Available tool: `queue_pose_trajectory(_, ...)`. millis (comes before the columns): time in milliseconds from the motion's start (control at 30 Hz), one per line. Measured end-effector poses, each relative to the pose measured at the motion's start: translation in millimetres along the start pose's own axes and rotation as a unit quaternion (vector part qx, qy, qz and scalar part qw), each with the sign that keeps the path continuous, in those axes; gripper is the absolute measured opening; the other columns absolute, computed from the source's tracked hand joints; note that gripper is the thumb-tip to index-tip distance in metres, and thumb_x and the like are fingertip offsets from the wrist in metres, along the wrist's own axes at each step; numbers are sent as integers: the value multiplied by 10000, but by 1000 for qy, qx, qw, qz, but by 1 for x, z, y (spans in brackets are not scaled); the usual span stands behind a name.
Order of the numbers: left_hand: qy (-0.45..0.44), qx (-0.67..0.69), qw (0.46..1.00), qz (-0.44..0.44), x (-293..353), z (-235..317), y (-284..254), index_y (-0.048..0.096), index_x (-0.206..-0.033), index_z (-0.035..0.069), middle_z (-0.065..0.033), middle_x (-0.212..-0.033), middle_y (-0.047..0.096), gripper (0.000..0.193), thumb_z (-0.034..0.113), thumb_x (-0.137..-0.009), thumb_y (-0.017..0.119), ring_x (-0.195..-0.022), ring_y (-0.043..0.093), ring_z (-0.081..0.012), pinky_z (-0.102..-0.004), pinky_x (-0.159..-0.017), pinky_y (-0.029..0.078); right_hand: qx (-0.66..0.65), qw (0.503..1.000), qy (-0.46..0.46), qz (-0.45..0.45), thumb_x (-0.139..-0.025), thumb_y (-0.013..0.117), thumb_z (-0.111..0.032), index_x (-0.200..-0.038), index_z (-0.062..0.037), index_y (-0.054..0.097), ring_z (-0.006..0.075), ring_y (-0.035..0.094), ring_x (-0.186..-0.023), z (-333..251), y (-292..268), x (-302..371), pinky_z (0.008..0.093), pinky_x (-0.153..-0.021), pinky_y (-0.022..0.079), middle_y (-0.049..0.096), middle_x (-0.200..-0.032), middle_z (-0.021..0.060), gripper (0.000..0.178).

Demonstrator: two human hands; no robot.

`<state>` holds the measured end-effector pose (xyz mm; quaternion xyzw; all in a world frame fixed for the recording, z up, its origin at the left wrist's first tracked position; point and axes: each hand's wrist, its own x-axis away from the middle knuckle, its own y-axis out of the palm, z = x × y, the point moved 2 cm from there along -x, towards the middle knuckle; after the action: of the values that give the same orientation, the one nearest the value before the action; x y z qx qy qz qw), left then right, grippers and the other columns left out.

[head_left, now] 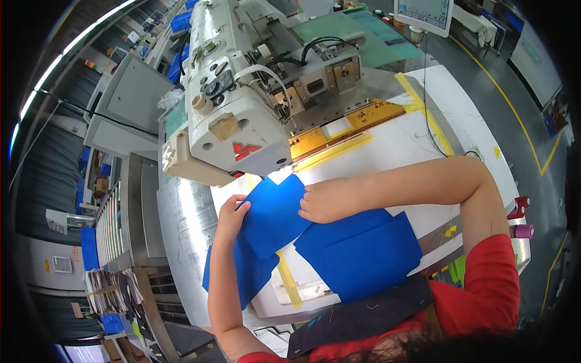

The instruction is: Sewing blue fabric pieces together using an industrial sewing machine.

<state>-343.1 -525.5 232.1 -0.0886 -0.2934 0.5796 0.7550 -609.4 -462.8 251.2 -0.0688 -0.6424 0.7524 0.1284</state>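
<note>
A flat blue fabric piece [272, 215] lies under the head of a white industrial sewing machine [242, 130]. My left hand [231, 215] pinches its left edge between thumb and fingers. On its right edge sits my right hand [325, 201], fingers curled onto the cloth. More blue pieces [369, 257] are stacked below my right forearm, reaching the table's front edge. Another group of blue pieces [245, 272] lies by my left forearm, partly hidden by it and by the held piece.
Behind my right hand is an amber template strip [345, 130] edged with yellow tape. The white table sheet [393, 145] spreads to the right. A screen [423, 15] stands at the far right. Thread spools [521, 231] sit at the right edge, and a metal cabinet [130, 103] stands left.
</note>
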Motion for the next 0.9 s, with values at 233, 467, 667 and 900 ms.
queue_pose_trajectory(233, -13, 29, 999, -10, -6, -3, -5, 604, -1072, 26, -63, -869, 673, 222, 148, -887, 605, -754, 591, -97, -230, -683, 454, 66, 965, 55, 248, -782, 584, -129, -766, -65, 629, 157, 547, -653, -6, 20, -21, 280, -552, 387, 544, -704, 20, 80)
queue_pose_trajectory(467, 48, 6, 993, 104, -41, -10, -24, 619, -1040, -6, -76, -858, 672, 230, 139, -865, 655, -760, 612, -128, -282, -696, 483, 118, 941, 101, 301, -796, 562, -134, -802, -40, 613, 198, 613, -699, 27, 46, -35, 328, -627, 479, 577, -706, 50, 108)
queue_pose_trajectory(667, 243, -171, 918, 265, -12, 21, 22, 625, -957, -1, -119, -911, 633, 176, 125, -840, 662, -926, 599, -256, -364, -743, 492, -44, 961, 270, 38, -871, 498, -122, -1122, 52, 567, 336, 597, -1081, 35, 39, 41, 410, -912, 488, 593, -1187, 216, 313)
queue_pose_trajectory(900, 454, -293, 842, 11, 51, 83, 128, 584, -1180, 75, -127, -1211, 577, 389, 170, -818, 688, -1153, 541, -318, -421, -967, 431, 15, 919, 388, 68, -894, 524, -222, -1265, 56, 511, 345, 504, -1217, 27, 47, 96, 427, -1017, 408, 522, -1303, 222, 464)
